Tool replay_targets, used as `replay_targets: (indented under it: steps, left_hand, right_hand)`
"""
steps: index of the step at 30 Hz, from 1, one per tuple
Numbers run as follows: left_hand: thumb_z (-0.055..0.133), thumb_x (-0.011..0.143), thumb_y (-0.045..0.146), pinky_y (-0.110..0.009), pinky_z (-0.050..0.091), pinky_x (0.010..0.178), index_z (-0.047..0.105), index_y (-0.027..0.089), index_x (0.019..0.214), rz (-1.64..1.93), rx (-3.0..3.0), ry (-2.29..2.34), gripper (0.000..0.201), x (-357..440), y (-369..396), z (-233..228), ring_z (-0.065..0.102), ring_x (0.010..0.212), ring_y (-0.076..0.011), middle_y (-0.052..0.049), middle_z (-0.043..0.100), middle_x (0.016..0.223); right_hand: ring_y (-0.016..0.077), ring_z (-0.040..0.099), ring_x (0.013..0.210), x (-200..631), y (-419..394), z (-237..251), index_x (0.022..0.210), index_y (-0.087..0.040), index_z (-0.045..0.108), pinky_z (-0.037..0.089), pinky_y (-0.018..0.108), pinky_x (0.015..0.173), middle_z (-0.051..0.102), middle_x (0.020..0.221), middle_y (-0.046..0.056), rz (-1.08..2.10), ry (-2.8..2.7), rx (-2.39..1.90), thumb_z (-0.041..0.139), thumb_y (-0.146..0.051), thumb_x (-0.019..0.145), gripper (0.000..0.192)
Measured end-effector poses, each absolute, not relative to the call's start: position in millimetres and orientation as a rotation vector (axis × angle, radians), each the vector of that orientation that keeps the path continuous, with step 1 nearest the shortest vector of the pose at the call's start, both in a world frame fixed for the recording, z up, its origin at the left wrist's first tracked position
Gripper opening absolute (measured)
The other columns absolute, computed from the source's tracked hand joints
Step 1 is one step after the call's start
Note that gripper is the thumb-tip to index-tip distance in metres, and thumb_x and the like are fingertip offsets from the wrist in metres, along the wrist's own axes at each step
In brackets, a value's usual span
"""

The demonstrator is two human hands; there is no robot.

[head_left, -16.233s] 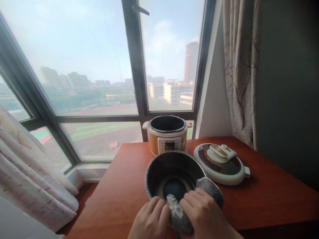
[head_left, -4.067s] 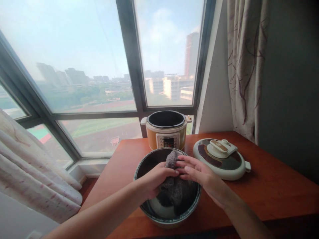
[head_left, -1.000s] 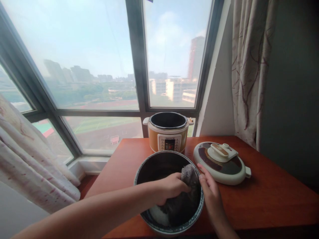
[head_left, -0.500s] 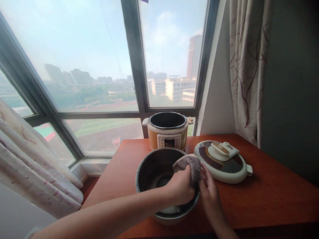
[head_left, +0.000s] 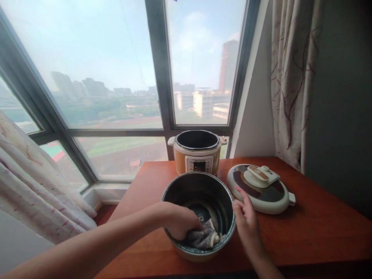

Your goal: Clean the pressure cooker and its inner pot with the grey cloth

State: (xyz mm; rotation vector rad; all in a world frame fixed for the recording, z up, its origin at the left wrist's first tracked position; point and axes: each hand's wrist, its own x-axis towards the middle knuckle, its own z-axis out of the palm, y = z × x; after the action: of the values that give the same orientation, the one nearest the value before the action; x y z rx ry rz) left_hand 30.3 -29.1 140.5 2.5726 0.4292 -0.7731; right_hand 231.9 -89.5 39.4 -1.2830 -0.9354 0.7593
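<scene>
1. Two hands work one inner pot point(head_left: 174, 190): left hand point(head_left: 181, 221) is clenched on the grey cloth point(head_left: 202, 237), low against the near inside wall
2. Right hand point(head_left: 247, 221) rests unclenched outside the right rim, grasping nothing

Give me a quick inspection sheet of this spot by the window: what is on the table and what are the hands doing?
Surface: red-brown wooden table, set against the window.
Things in hand: dark inner pot near the front edge; a grey cloth lies bunched against its inside near wall.
Clutter: orange cooker base behind the pot, open and with no lid on; its white lid lies flat to the right.
Hands: left hand reaches into the pot and grips the cloth; right hand rests against the pot's outer right rim.
Cables: nothing seen.
Surroundings: large window with a hazy city view; patterned curtains on both sides.
</scene>
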Motion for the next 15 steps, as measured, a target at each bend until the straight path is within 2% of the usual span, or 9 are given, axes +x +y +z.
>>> replay_targets:
  steps: [6,10,13,15]
  left_hand:
    - [0.058,0.065,0.009,-0.032,0.049,0.064,0.065,0.020,0.119,-0.780,2.438,0.471,0.056,28,-24,139,0.065,0.077,-0.0265,-0.007,0.070,0.086]
    - [0.061,0.070,0.021,-0.034,0.051,0.070,0.067,0.022,0.108,-0.488,2.288,0.618,0.038,40,-32,135,0.065,0.080,-0.0263,-0.006,0.070,0.089]
    - [0.063,0.070,0.025,-0.035,0.051,0.072,0.068,0.023,0.104,-0.294,2.251,0.812,0.034,57,-39,128,0.066,0.081,-0.0273,-0.006,0.071,0.091]
    - [0.064,0.068,0.024,-0.036,0.052,0.075,0.067,0.021,0.106,-0.095,2.130,0.944,0.038,70,-40,120,0.067,0.086,-0.0287,-0.007,0.071,0.095]
  right_hand:
    - [0.0135,0.033,0.054,233,-85,41,0.140,-0.016,0.049,0.032,0.025,0.050,0.039,0.063,-0.007,0.806,-0.921,-1.272,0.057,-0.050,0.085,0.065]
    - [0.0137,0.035,0.054,234,-85,43,0.134,-0.016,0.055,0.035,0.026,0.052,0.039,0.061,-0.007,0.790,-0.924,-1.259,0.059,-0.049,0.083,0.060]
    - [0.0154,0.044,0.057,235,-84,43,0.131,-0.016,0.058,0.042,0.028,0.057,0.051,0.065,-0.005,0.784,-0.922,-1.252,0.060,-0.048,0.083,0.057]
    - [0.0178,0.054,0.066,236,-82,39,0.131,-0.016,0.057,0.047,0.030,0.065,0.062,0.075,-0.001,0.803,-0.923,-1.235,0.060,-0.048,0.084,0.057]
